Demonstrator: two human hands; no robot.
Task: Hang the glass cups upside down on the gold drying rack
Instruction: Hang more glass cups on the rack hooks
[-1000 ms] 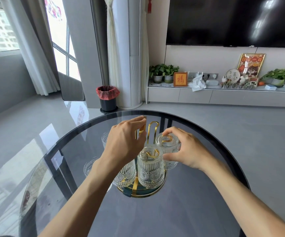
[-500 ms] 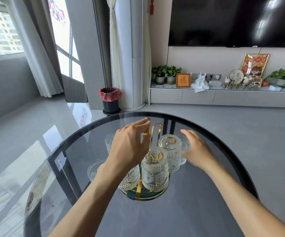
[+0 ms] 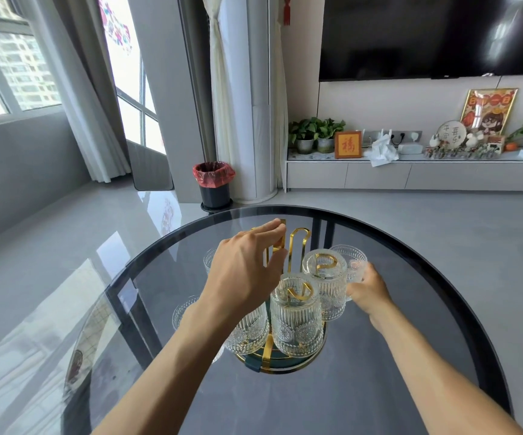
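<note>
The gold drying rack (image 3: 297, 243) stands on a round base in the middle of the glass table. Two ribbed glass cups hang upside down on it: one at the front (image 3: 296, 321) and one behind it to the right (image 3: 326, 277). A third hung cup (image 3: 249, 334) shows under my left wrist. My left hand (image 3: 244, 274) hovers over the rack with fingers touching a gold prong. My right hand (image 3: 368, 291) grips an upright glass cup (image 3: 349, 262) standing on the table right of the rack.
Two more upright cups stand left of the rack, one far (image 3: 210, 262) and one near (image 3: 184, 312), partly hidden by my left arm. The round dark glass table (image 3: 426, 309) has a black rim. Beyond it are a bin (image 3: 213, 183) and a TV cabinet (image 3: 410, 177).
My right hand left the hung cup on the right, reached further right and closed around the upright cup on the table. My left hand stayed over the rack.
</note>
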